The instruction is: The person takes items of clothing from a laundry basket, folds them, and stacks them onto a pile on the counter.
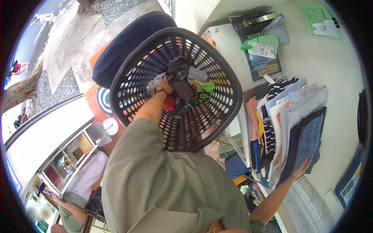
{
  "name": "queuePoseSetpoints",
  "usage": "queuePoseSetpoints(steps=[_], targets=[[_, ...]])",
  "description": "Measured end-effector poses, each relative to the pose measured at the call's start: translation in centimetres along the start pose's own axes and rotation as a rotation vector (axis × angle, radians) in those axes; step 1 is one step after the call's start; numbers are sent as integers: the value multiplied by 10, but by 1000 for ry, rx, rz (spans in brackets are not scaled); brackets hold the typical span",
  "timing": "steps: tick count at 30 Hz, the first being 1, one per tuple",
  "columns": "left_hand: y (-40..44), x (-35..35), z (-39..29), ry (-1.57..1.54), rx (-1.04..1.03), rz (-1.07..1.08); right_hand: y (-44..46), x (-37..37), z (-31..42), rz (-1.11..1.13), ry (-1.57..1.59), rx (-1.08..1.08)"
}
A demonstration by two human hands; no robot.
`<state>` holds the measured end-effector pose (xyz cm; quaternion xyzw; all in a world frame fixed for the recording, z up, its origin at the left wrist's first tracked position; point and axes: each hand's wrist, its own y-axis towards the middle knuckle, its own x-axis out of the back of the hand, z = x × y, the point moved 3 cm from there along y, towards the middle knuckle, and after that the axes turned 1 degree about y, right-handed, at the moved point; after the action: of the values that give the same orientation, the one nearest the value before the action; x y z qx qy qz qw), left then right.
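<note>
My left hand reaches down into a black plastic laundry basket full of round holes. Its fingers are closed on a dark piece of clothing with pale lettering, though the fingertips are partly hidden. Around it in the basket lie a green printed cloth, a red cloth and some light grey pieces. On the right, my right hand lies with fingers stretched against blue denim at the side of a tall stack of folded clothes.
A dark blue round cushion sits behind the basket. A white dial scale stands to its left. Tagged, bagged clothes lie past the stack by an "OPEN DAILY" sign. Another person shows at lower left.
</note>
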<state>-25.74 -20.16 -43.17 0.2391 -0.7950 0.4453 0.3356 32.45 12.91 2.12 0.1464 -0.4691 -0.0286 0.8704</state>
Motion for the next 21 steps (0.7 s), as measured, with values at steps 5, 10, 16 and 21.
queuePoseSetpoints(steps=[5, 10, 16, 21], targets=[[37, -23, 25, 17, 30, 289, 2, 5, -9, 9, -7, 19], [84, -104, 98, 232, -736, 434, -1, 4, -7, -10, -56, 23], [-45, 50, -48, 641, -319, 518, -7, -1, 13, -47, -57, -11], [-85, 107, -85, 606, -565, 355, -12, 4, 18, -81, -104, -69]])
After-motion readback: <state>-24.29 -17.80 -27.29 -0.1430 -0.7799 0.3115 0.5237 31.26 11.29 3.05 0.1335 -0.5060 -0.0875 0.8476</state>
